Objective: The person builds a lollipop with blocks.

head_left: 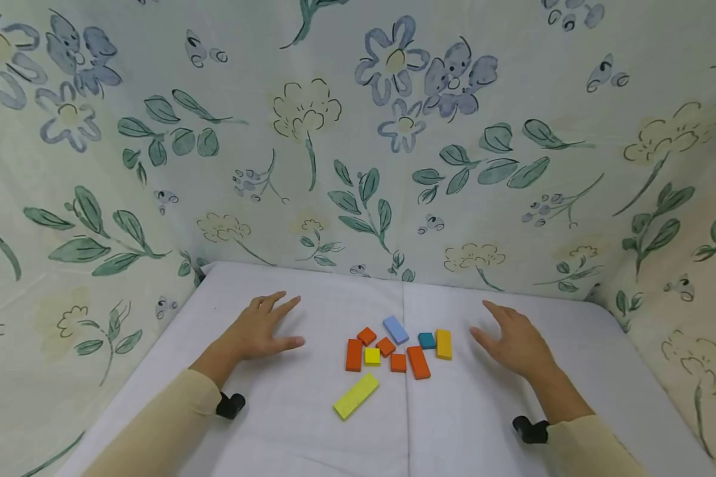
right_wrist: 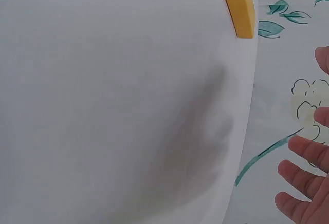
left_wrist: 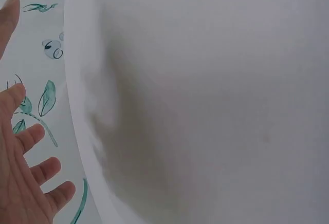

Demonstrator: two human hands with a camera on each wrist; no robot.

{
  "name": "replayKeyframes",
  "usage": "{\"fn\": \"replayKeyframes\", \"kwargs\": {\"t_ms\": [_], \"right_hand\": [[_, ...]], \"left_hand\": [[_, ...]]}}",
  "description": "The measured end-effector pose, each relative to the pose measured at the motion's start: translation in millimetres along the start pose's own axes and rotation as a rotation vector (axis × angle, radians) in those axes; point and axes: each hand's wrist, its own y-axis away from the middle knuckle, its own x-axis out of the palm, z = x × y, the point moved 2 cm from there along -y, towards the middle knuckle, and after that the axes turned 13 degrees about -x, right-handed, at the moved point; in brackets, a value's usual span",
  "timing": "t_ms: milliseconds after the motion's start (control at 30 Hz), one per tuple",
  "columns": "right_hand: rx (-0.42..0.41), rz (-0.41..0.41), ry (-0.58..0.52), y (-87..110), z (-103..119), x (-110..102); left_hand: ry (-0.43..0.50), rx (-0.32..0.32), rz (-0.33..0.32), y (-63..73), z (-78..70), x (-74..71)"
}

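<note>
In the head view several flat coloured blocks lie scattered mid-table. Left of them my left hand [head_left: 261, 334] hovers with fingers spread, holding nothing. To their right my right hand [head_left: 518, 344] is also held over the cloth with fingers extended, nearest the amber block [head_left: 444, 344]. Beside that block lies a teal square block [head_left: 426, 340]. A blue block [head_left: 396, 329] is at the back, and a long yellow-green block [head_left: 356, 396] lies at an angle in front. Between them are a yellow square [head_left: 372, 357] and several orange blocks, such as a long one [head_left: 418, 362].
A white cloth [head_left: 298, 424] with a fold line covers the table. Floral fabric [head_left: 346, 132] hangs behind and at both sides. Small black devices [head_left: 231, 405] sit at the wrists. Shadows of the hands fall on the cloth in both wrist views.
</note>
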Motion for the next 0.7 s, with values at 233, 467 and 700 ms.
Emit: {"fn": "replayKeyframes", "kwargs": {"t_ms": [233, 467, 700], "right_hand": [[-0.015, -0.006, -0.072, 0.8, 21.8, 2.9], [-0.031, -0.015, -0.133, -1.0, 37.1, 14.0], [-0.017, 0.000, -0.178, -1.8, 48.2, 23.3]], "left_hand": [[0.054, 0.011, 0.048, 4.9, -15.4, 4.6], [0.088, 0.017, 0.039, 11.3, -31.0, 6.9], [0.157, 0.030, 0.084, 18.9, -45.8, 11.9]]}}
